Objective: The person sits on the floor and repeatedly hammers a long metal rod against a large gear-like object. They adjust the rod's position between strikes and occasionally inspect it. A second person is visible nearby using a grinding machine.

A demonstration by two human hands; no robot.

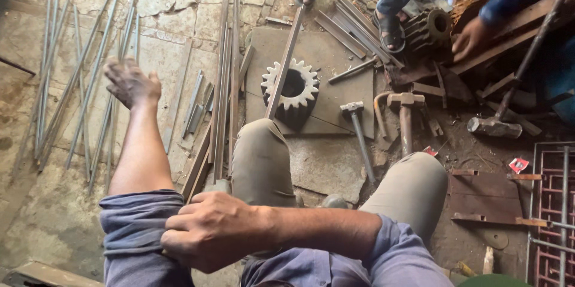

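From the head view, your left hand (130, 83) stretches toward the upper left of the frame, fingers loosely curled and holding nothing, above the thin steel rods (78, 83) spread on the cracked floor. Your right hand (209, 230) sits low in the centre, closed in a grip on the rolled blue sleeve (141, 227) of your left arm. Past your knees, a toothed gear (291, 89) rests on a flat plate with a long flat bar (285, 62) lying across it. A hammer (358, 131) lies just right of it. Another person's hand (470, 36) shows upper right.
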